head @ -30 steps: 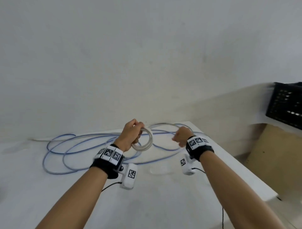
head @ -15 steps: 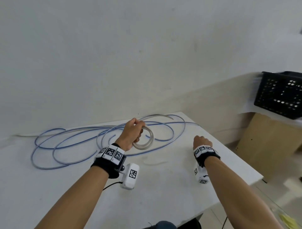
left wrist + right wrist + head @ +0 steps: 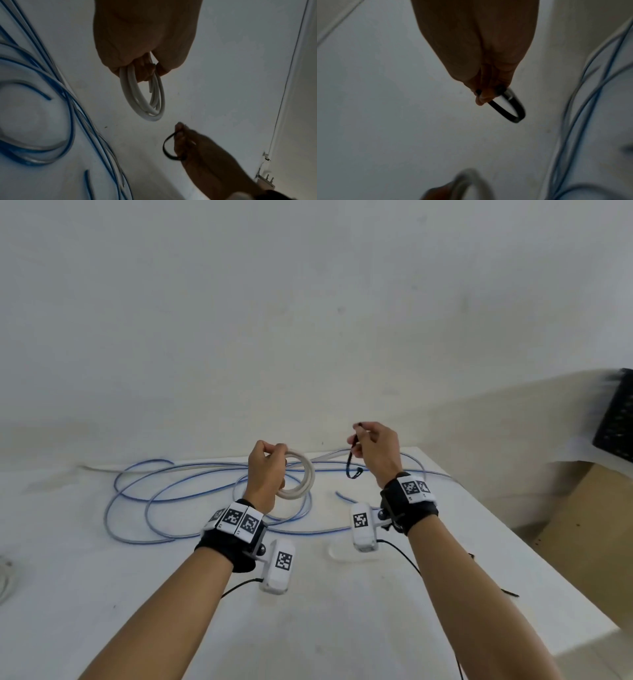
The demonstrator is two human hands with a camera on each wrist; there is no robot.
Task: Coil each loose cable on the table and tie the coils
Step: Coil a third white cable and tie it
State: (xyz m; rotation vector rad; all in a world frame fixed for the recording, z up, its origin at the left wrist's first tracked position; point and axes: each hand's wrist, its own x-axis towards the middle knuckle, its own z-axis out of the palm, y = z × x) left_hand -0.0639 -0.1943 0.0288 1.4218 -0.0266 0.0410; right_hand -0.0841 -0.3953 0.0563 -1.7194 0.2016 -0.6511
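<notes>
Both forearms are bare. Each wrist carries a black strap (image 3: 228, 547) topped with white blocks bearing black-and-white square markers (image 3: 234, 517). A white camera housing (image 3: 278, 566) with one marker hangs below each strap, trailing a thin black lead (image 3: 239, 585).

"What did the room look like?"

"A plain white wall (image 3: 308, 320) rose behind a white table (image 3: 342, 628). The light was soft and even."

"Anything off to the right?"

"A black crate (image 3: 616, 419) with holes sat on a white ledge (image 3: 513, 412), and a brown cardboard panel (image 3: 589, 535) stood below it."
</notes>
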